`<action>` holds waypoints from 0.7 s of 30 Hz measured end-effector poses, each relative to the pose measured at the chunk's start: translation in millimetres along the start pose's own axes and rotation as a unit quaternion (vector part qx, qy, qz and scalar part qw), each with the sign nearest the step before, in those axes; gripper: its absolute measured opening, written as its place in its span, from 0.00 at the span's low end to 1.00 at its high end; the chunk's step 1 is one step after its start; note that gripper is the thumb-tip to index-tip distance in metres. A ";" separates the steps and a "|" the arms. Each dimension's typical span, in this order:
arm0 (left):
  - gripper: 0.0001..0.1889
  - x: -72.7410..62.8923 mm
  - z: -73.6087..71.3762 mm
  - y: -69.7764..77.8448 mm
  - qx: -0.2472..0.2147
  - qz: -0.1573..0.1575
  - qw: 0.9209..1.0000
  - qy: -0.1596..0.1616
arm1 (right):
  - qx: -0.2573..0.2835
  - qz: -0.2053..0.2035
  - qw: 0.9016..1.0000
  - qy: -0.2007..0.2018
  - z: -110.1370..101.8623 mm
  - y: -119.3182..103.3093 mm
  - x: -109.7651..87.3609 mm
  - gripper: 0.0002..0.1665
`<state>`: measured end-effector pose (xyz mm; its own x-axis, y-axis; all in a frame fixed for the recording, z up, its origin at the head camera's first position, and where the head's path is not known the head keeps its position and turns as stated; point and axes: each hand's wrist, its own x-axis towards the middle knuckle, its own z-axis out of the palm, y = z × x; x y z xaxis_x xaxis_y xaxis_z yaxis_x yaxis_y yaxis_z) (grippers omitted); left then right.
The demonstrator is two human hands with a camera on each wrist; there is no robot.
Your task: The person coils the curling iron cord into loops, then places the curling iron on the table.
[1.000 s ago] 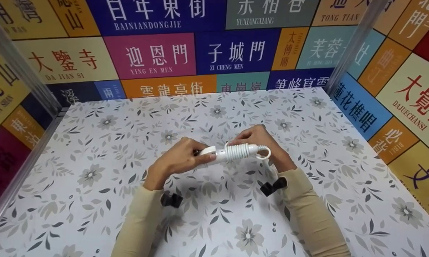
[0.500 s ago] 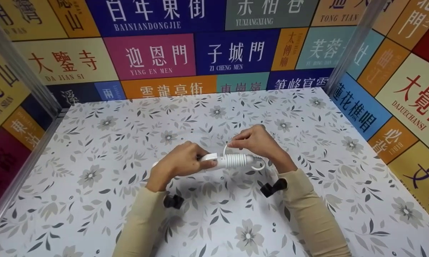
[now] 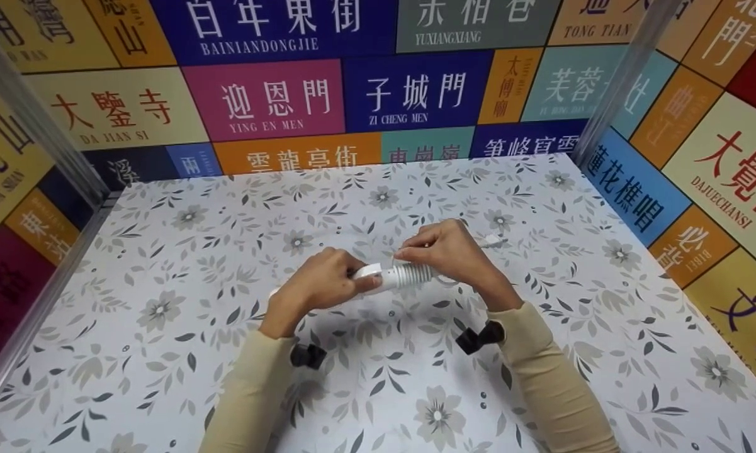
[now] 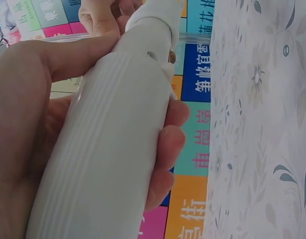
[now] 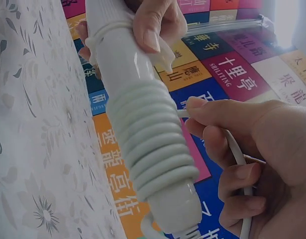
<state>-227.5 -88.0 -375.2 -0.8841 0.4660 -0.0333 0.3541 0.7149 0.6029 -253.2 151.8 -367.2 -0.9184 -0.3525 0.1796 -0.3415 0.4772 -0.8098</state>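
A white rod-shaped appliance that looks like a hair curler (image 4: 108,124) is held above the table, slightly tilted. My left hand (image 3: 321,280) grips its ribbed body, thumb along the near side and fingers curled round the far side. Several turns of white cord (image 5: 148,139) are wound tightly round the slimmer right part. My right hand (image 3: 447,251) pinches the cord between thumb and index finger, just off the coils. The loose cord runs on through its curled fingers in the right wrist view. Past the right wrist, a small white piece (image 3: 494,240) shows, perhaps the plug.
The table (image 3: 415,371) wears a white cloth printed with grey flowers and leaves. Behind it stands a wall of coloured sign panels (image 3: 264,97). Clear upright posts (image 3: 623,82) stand at the back corners. Black camera mounts (image 3: 308,355) sit at both wrists.
The left hand has lowered the appliance slightly. My right hand has drawn the cord up from the coils and now pinches it close beside them. The white piece now shows behind the right wrist.
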 end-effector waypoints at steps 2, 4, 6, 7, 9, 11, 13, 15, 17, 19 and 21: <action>0.17 0.6 0.3 0.3 -0.002 -0.007 1.000 0.009 | 0.001 -0.008 1.000 0.001 0.0 -0.8 0.1 0.09; 0.18 1.0 0.6 0.6 -0.003 -0.016 1.000 0.018 | 0.002 -0.017 1.000 0.001 0.0 -0.9 0.2 0.08; 0.18 1.3 0.8 0.9 -0.001 -0.023 0.999 0.027 | 0.005 -0.027 1.000 0.001 -0.1 -0.7 0.3 0.08; 0.18 1.4 1.1 1.0 0.000 -0.026 0.999 0.031 | 0.007 -0.031 0.999 0.001 0.1 -0.7 0.2 0.08; 0.18 1.6 1.4 1.4 0.003 -0.034 0.999 0.039 | 0.011 -0.041 0.999 0.000 0.2 -0.8 -0.4 0.07; 0.17 2.2 1.8 1.9 0.005 -0.038 0.998 0.044 | 0.016 -0.050 0.999 -0.001 0.5 -1.3 -1.2 0.08; 0.16 2.9 2.2 2.3 0.006 -0.044 0.998 0.051 | 0.014 -0.056 0.998 -0.003 1.0 -2.4 -2.3 0.08; 0.16 3.5 2.6 2.6 0.004 -0.050 0.997 0.058 | 0.008 -0.058 0.998 -0.006 1.6 -3.5 -3.3 0.08; 0.17 4.1 3.1 2.7 0.004 -0.056 0.996 0.067 | 0.002 -0.060 0.998 -0.010 2.6 -4.7 -3.8 0.09; 0.18 4.5 3.6 2.5 0.002 -0.059 0.995 0.079 | -0.005 -0.064 0.998 -0.012 3.8 -5.6 -3.8 0.10; 0.19 4.6 4.1 1.9 -0.004 -0.063 0.994 0.092 | -0.006 -0.069 0.997 -0.014 5.0 -5.8 -3.5 0.11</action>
<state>-229.6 -82.3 -377.5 -0.9625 0.2689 0.0361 0.2346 0.7578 0.6088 -247.0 146.3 -365.9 -0.8563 -0.4379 0.2740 -0.4677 0.4321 -0.7710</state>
